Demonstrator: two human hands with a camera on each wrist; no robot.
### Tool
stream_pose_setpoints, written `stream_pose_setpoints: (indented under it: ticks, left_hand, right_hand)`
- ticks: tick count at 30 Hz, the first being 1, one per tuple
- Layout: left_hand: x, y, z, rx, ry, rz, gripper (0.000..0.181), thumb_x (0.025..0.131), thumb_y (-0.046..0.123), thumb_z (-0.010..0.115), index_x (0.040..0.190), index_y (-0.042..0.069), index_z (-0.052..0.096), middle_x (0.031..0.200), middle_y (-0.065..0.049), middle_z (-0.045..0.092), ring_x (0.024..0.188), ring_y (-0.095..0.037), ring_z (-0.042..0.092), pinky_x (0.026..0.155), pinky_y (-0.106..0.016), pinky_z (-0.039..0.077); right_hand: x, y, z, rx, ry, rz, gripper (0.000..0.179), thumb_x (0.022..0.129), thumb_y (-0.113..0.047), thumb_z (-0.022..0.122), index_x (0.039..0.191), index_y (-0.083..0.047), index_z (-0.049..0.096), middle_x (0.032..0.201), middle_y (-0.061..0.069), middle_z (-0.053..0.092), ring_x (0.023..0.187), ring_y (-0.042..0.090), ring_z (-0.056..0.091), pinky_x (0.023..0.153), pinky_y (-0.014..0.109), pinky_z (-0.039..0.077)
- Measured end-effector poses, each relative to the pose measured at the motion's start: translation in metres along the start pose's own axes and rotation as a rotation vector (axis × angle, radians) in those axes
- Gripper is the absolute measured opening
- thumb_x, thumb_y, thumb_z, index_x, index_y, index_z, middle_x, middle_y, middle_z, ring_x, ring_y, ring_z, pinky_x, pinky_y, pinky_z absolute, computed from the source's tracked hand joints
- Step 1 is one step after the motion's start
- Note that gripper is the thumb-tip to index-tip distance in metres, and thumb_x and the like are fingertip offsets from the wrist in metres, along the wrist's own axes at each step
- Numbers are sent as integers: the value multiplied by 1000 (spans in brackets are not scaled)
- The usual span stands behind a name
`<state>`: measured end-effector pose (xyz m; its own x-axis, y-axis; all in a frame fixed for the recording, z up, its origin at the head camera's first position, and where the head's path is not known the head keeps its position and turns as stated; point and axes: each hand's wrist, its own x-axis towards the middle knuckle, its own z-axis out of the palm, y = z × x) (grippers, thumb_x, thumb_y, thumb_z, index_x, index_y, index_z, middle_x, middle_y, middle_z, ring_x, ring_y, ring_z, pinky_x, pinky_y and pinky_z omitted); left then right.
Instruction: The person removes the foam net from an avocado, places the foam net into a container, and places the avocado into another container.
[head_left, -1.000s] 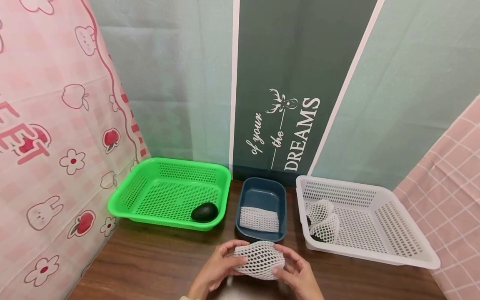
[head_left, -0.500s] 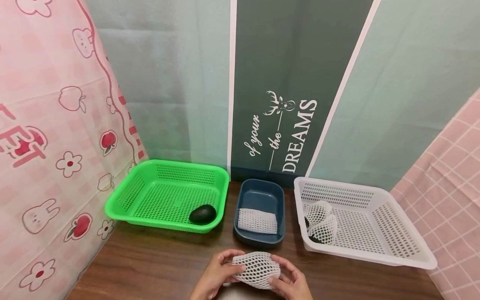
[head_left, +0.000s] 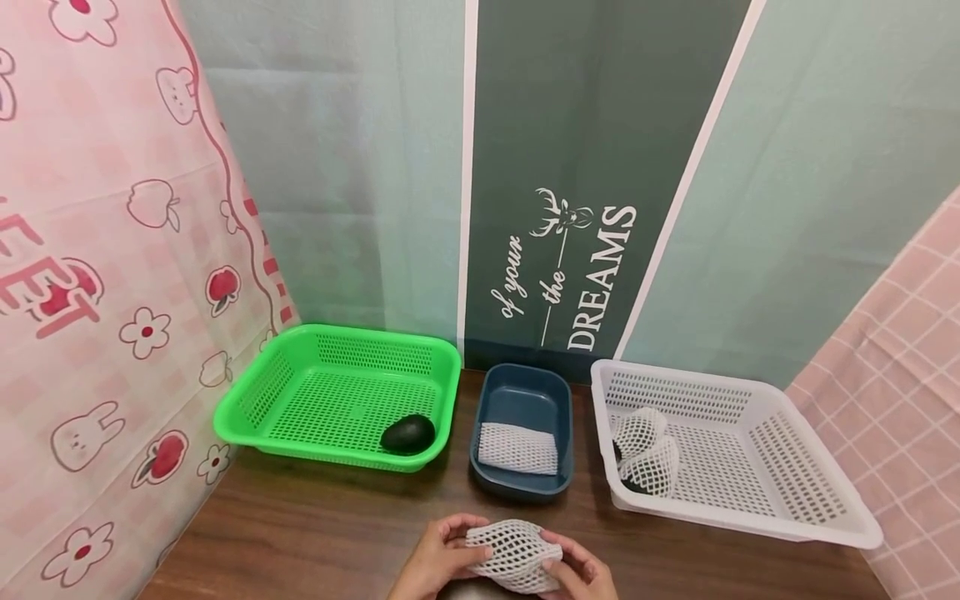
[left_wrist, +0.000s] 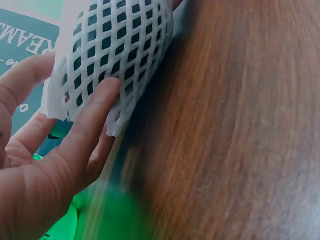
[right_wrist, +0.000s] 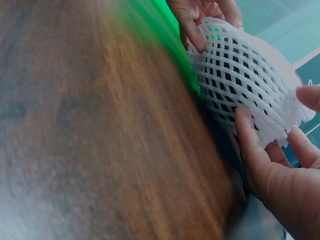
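Near the front of the table, a white foam net sleeve (head_left: 514, 557) is stretched between both hands. My left hand (head_left: 444, 557) pinches its left end, thumb on the near side and fingers behind. At the other end my right hand (head_left: 579, 570) grips the rim, its thumb (right_wrist: 248, 131) pressed on the mesh in the right wrist view. The sleeve bulges in the middle and dark shows through its holes; I cannot tell what is inside. Behind it, a flat foam net sleeve (head_left: 517, 448) lies in a blue tub (head_left: 525, 382).
A green basket (head_left: 360, 392) at the left holds one dark avocado (head_left: 408, 434). The white basket (head_left: 731, 467) at the right holds two dark fruits in foam nets (head_left: 651, 468). Patterned cloths hang behind and at both sides of the wooden table (head_left: 315, 525).
Both hands have drawn the foam net sleeve a little nearer the body, away from the blue tub. Their hold on its two ends stays much the same.
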<state>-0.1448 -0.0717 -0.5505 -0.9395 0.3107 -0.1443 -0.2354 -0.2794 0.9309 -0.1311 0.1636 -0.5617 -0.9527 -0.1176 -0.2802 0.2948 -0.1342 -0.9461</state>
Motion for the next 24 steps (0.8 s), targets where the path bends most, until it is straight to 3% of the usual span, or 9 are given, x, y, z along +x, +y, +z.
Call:
stream_pose_setpoints:
  ticks: [6, 13, 19, 24]
  left_hand:
    - [0, -3, -3, 7, 4, 5, 40, 83, -3, 72, 118, -16, 56, 97, -14, 67, 83, -19, 64, 65, -29, 56]
    - [-3, -2, -7, 57, 15, 19, 42, 82, -1, 73, 118, -16, 56, 101, -13, 66, 85, -19, 64, 66, -28, 55]
    - [-6, 1, -10, 97, 113, 24, 42, 86, 2, 70, 119, -17, 53, 103, -11, 64, 86, -18, 63, 66, -31, 56]
    - [-7, 3, -17, 114, 192, 67, 29, 90, -3, 63, 111, -20, 53, 98, -12, 62, 82, -15, 62, 68, -28, 55]
  right_hand:
    - [-2, 1, 4, -27, 38, -17, 42, 89, -15, 68, 123, 9, 60, 109, 12, 66, 87, 21, 64, 69, 42, 57]
    - [-6, 2, 6, -3, 49, 4, 45, 93, -20, 64, 127, 9, 58, 118, 14, 63, 93, 19, 62, 69, 44, 57]
    - [-5, 2, 13, 39, 68, 30, 53, 80, -14, 81, 125, 5, 60, 109, 14, 64, 89, 23, 63, 72, 45, 56]
    - [-5, 2, 14, 48, 73, 30, 56, 77, -10, 83, 126, 5, 60, 109, 15, 64, 90, 23, 63, 72, 44, 56]
